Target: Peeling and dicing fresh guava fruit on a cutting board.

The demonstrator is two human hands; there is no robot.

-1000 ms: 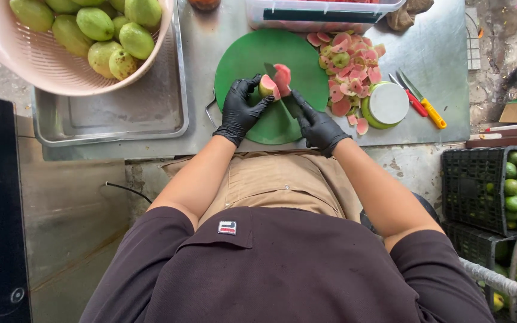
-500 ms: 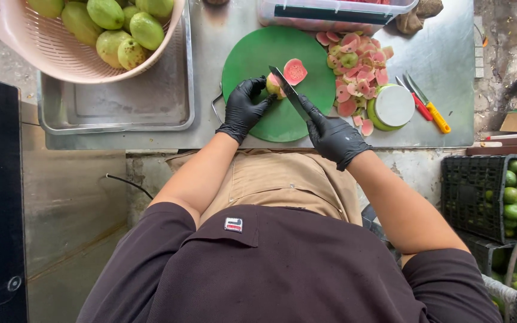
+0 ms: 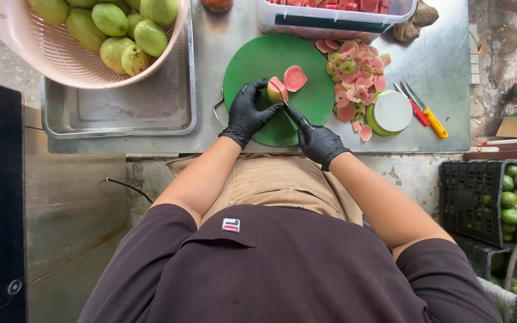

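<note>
A round green cutting board (image 3: pixel 258 60) lies on the steel table. My left hand (image 3: pixel 248 112), in a black glove, holds a pink-fleshed guava piece (image 3: pixel 277 90) on the board. My right hand (image 3: pixel 317 141), also black-gloved, grips a knife (image 3: pixel 291 111) whose blade meets that piece from the right. A second cut guava half (image 3: pixel 295 78) lies flesh up just beyond, apart from both hands.
A pink colander of green guavas (image 3: pixel 115 36) sits over a steel tray (image 3: pixel 121 113) at left. Pink guava slices (image 3: pixel 354 72) are piled right of the board, by a white-lidded green tub (image 3: pixel 389 112), two small knives (image 3: pixel 423 107) and a clear container (image 3: pixel 336 15). A black crate of guavas (image 3: pixel 510 197) stands at right.
The knife, held up at a slant over the board half a second ago, has come down onto the guava piece in my left hand. One half now lies separate on the board.
</note>
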